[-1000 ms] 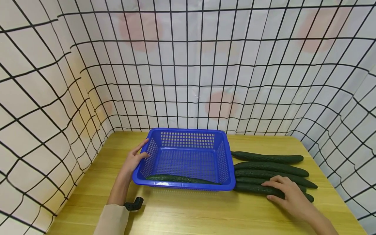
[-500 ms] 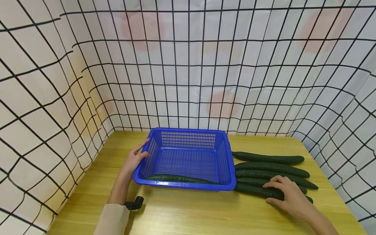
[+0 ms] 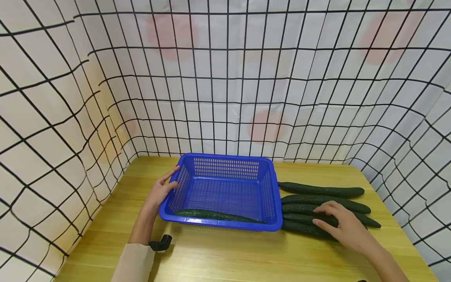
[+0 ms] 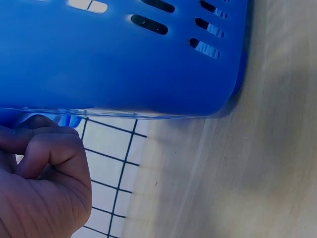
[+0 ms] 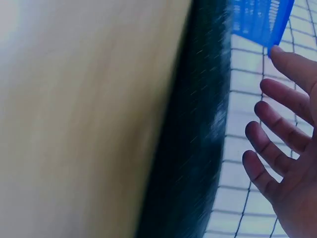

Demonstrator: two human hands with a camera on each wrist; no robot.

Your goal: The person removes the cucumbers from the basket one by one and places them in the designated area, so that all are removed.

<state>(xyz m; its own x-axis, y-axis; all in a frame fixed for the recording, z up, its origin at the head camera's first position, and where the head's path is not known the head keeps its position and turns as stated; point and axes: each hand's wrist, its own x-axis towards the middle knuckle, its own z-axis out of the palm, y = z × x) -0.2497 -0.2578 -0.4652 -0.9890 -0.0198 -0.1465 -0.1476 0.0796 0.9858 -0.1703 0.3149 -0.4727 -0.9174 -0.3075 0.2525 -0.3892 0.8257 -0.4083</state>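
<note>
A blue plastic basket with slotted walls stands on the table, one dark green cucumber lying inside along its near wall. My left hand grips the basket's left rim, thumb over the edge; in the left wrist view its fingers are curled at the rim. Several cucumbers lie side by side to the right of the basket. Over the nearest ones hovers my right hand, fingers apart and holding nothing. The right wrist view has a cucumber close beside that open hand.
The wooden table meets a white wall covering with a black grid at the back and both sides. A black wrist device sits at the left cuff.
My right hand has come off the nearest cucumber and shifted slightly back and left, higher over the row. My left hand stays on the basket rim.
</note>
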